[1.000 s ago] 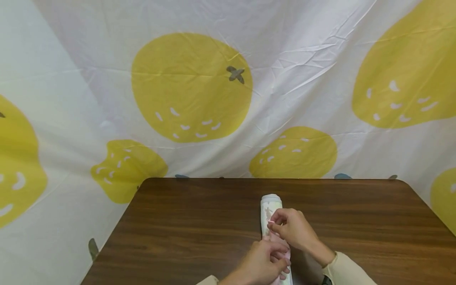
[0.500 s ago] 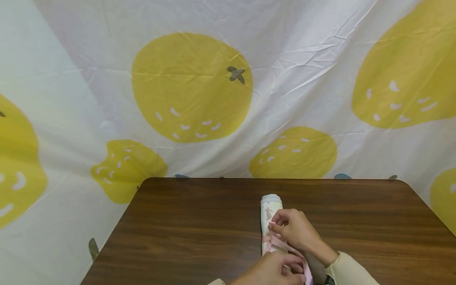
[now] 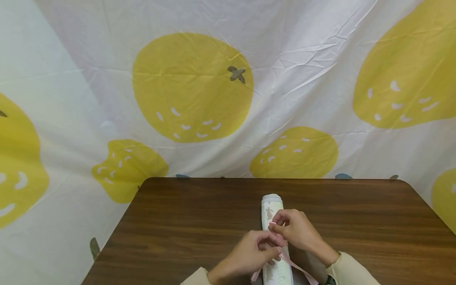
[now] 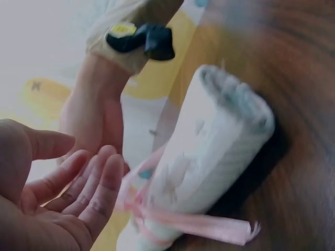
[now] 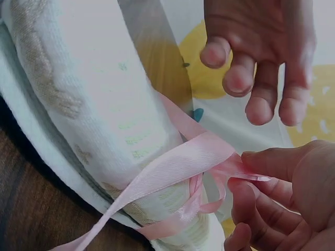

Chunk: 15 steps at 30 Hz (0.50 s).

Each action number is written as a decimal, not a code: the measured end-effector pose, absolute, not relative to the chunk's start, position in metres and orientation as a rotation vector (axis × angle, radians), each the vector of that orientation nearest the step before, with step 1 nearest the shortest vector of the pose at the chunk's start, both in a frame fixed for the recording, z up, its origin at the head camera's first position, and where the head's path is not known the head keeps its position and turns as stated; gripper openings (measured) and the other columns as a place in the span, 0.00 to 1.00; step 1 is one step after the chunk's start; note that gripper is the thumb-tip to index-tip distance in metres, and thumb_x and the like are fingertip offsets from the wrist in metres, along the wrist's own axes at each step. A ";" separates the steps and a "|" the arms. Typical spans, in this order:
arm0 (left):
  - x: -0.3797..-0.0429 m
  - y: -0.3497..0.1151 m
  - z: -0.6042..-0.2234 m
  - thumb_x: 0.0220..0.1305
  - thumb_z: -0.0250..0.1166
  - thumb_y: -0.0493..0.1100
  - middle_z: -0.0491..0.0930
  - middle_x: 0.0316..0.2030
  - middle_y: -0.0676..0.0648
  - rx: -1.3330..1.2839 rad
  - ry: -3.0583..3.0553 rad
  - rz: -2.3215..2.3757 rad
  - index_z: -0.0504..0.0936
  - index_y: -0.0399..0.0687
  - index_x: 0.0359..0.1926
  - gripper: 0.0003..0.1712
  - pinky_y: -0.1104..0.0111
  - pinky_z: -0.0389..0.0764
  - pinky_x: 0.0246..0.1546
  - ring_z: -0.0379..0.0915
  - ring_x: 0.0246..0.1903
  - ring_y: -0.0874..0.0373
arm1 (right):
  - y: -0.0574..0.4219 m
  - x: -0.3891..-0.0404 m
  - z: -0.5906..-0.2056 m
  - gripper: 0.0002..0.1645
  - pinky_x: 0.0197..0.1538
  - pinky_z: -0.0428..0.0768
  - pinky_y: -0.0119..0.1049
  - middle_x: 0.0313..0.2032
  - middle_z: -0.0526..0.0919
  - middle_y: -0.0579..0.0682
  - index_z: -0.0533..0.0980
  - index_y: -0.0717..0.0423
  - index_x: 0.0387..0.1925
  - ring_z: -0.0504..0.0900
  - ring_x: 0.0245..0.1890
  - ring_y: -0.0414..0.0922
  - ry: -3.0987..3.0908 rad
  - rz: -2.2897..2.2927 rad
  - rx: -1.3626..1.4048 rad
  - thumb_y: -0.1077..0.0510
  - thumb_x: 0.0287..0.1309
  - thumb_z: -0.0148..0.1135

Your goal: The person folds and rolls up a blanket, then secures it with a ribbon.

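A rolled white towel (image 3: 272,208) with brown figures lies lengthwise on the table, and a pink ribbon (image 5: 178,159) is wrapped around it. Between thumb and forefinger, my right hand (image 3: 299,229) pinches a loop of that ribbon above the roll. My left hand (image 3: 251,251) hovers over the towel just left of the right hand. Its fingers are loosely bent, and nothing shows between them in the left wrist view. One loose ribbon tail (image 4: 220,227) crosses the roll and ends in a frayed tip over the table side.
The dark wooden table (image 3: 185,221) reaches back to a hanging white cloth (image 3: 107,39) printed with big yellow fruit. A black strap device (image 4: 157,42) sits on the right wrist.
My left hand moved right with the ribbon, then came back left and let it go; the ribbon's tail now hangs right of the towel. The right hand keeps its pinch nearly in place.
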<state>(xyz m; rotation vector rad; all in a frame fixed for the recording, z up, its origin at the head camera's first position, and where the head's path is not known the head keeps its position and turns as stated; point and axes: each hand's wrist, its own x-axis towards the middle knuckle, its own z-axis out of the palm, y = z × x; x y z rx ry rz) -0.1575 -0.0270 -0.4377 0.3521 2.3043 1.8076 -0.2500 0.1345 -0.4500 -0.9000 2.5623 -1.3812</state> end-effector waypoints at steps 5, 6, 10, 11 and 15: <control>-0.169 -0.039 -0.440 0.62 0.64 0.32 0.85 0.35 0.41 0.245 2.333 1.888 0.83 0.34 0.41 0.07 0.66 0.84 0.30 0.79 0.27 0.63 | 0.136 -0.250 -0.449 0.08 0.22 0.70 0.28 0.20 0.80 0.39 0.80 0.48 0.23 0.72 0.20 0.33 2.571 -1.373 -0.900 0.58 0.55 0.72; -0.170 -0.041 -0.441 0.61 0.65 0.32 0.85 0.35 0.41 0.232 2.355 1.890 0.83 0.34 0.41 0.07 0.66 0.84 0.30 0.79 0.28 0.63 | 0.137 -0.251 -0.449 0.09 0.22 0.71 0.28 0.20 0.80 0.39 0.80 0.48 0.23 0.72 0.20 0.34 2.571 -1.370 -0.897 0.58 0.55 0.72; -0.176 -0.045 -0.444 0.59 0.67 0.32 0.85 0.34 0.43 0.195 2.430 1.884 0.84 0.38 0.39 0.06 0.71 0.82 0.31 0.79 0.29 0.65 | 0.137 -0.251 -0.450 0.09 0.24 0.71 0.29 0.20 0.79 0.38 0.80 0.47 0.23 0.73 0.21 0.35 2.578 -1.360 -0.908 0.58 0.54 0.72; -0.177 -0.045 -0.445 0.59 0.68 0.32 0.85 0.35 0.43 0.190 2.441 1.886 0.83 0.38 0.39 0.06 0.72 0.80 0.31 0.79 0.30 0.65 | 0.137 -0.251 -0.450 0.09 0.24 0.71 0.29 0.20 0.79 0.38 0.80 0.47 0.22 0.73 0.21 0.35 2.580 -1.357 -0.907 0.59 0.54 0.72; -0.182 -0.045 -0.449 0.57 0.69 0.31 0.84 0.36 0.45 0.178 2.490 1.879 0.82 0.39 0.39 0.09 0.75 0.79 0.33 0.79 0.32 0.64 | 0.137 -0.250 -0.450 0.09 0.24 0.70 0.29 0.20 0.79 0.38 0.80 0.47 0.22 0.73 0.21 0.35 2.580 -1.352 -0.905 0.59 0.54 0.72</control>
